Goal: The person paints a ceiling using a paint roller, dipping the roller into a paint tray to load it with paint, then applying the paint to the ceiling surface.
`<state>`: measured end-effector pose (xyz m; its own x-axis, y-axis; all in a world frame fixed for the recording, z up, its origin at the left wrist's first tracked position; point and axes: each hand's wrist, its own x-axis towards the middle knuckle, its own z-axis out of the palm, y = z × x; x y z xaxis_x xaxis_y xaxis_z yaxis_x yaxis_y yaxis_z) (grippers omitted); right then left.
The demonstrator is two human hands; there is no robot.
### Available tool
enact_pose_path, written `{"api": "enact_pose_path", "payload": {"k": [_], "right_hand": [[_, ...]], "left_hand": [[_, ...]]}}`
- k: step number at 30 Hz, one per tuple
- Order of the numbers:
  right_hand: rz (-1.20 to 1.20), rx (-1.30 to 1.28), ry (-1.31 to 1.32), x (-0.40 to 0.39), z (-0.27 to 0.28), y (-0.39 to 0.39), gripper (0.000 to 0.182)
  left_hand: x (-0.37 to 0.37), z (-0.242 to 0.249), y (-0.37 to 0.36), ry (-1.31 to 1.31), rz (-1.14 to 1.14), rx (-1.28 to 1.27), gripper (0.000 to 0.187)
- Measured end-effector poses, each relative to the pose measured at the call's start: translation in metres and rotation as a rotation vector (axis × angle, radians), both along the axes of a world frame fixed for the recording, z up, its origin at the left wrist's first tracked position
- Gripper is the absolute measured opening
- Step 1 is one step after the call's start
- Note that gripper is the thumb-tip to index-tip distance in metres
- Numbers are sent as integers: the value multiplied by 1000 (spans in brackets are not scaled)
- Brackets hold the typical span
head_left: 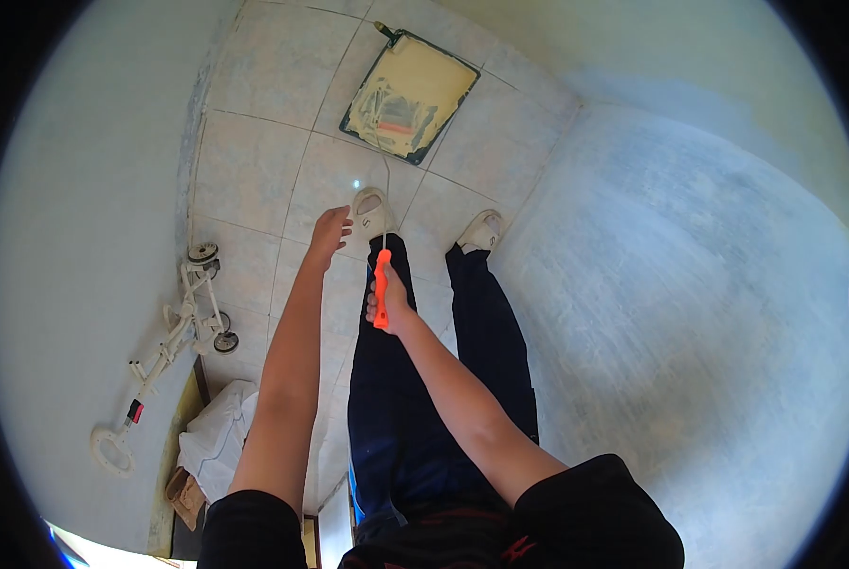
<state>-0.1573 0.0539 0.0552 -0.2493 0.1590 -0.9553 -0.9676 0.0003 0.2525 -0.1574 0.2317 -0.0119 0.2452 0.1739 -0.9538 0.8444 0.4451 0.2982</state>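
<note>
My right hand (392,302) is closed around the orange handle of a paint roller (383,284). From the handle a thin metal rod runs forward to the roller head, which lies in a tray (432,47) of pale yellow paint. The head is smeared with paint and hard to make out. Just left of the rod, beside my shoe, my left hand (329,232) hangs in the air with its fingers apart, holding nothing. A small brush (383,30) with a dark green end rests at the tray's far left corner.
White slippers (374,213) are on my feet on the tiled floor (254,180). A white wheeled frame (173,341) stands along the left wall, with a white sack (218,431) nearer me. On the right rises a patchy pale blue wall (671,284).
</note>
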Motion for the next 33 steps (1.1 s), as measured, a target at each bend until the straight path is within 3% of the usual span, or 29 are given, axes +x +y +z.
{"api": "enact_pose_path", "payload": {"k": [6,10,15,22,28,33], "right_hand": [[-105,-15,-51,42,-16,28,59],[-79,-13,56,-7,4,16,56],[-163,26,-111,57,-51,27,59],[8,-1,-4,-26,-12,-2,62],[-72,21,-90,36,-52,23,62],[16,8,25,-34,-15,6,64]], "left_hand": [[-5,-9,0,-25,-56,27,56],[-8,-2,-2,-16,-43,15,54],[-4,-1,3,-50,-58,5,53],[-4,-6,15,-69,-39,29,53],[-10,-13,22,-85,-18,41,54],[-18,-8,20,-38,-30,28,54]]}}
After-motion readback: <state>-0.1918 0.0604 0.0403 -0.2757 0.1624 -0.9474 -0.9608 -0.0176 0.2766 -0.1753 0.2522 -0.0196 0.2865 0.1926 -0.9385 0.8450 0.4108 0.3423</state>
